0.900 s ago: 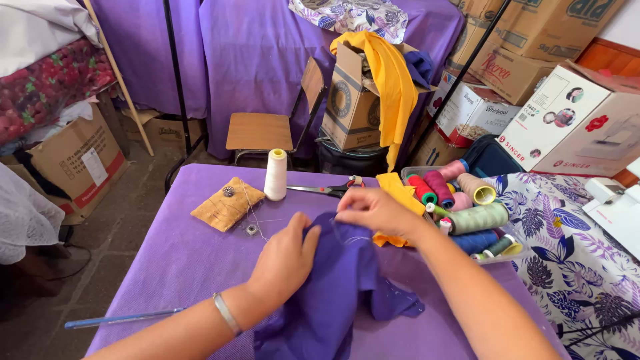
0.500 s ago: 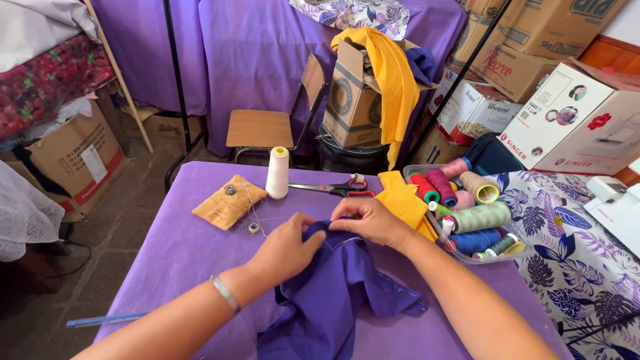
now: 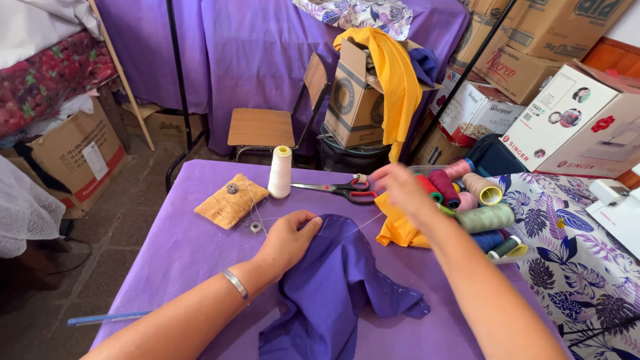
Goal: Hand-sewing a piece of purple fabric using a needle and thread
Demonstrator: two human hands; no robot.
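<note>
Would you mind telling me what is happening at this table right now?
A person is hand-sewing at a purple-covered table. The left hand pinches the edge of a purple cloth, while the right hand is raised over the thread spools, drawing a thin thread taut from the cloth. Scissors, a white thread cone, a tan pincushion and a folded yellow cloth lie nearby.
</note>
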